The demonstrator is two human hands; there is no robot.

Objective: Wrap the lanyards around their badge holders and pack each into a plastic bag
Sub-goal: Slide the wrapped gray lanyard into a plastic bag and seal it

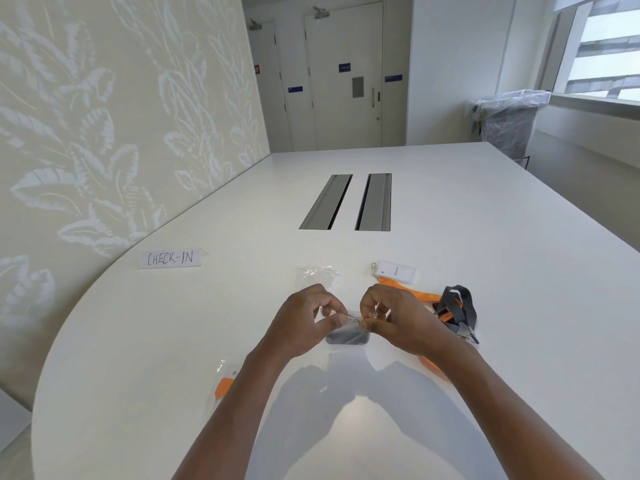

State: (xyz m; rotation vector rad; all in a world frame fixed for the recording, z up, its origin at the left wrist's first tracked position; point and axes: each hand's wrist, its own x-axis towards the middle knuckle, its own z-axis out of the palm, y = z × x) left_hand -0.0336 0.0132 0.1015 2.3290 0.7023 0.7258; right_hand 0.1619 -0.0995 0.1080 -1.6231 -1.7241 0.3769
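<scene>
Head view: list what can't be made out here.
- Dark bundle in the clear bag: mostly hidden behind the left hand and right hand; whether the bag is sealed is unclear.
- White badge card: print too small to read.
- Orange item by the left forearm: partly covered by the arm.
- Orange lanyard: its run passes under the grey lanyard and right forearm.

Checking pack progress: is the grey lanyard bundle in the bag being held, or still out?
In. The dark bundle shows through the clear bag, below its top edge, which the left hand and right hand pinch.
</scene>
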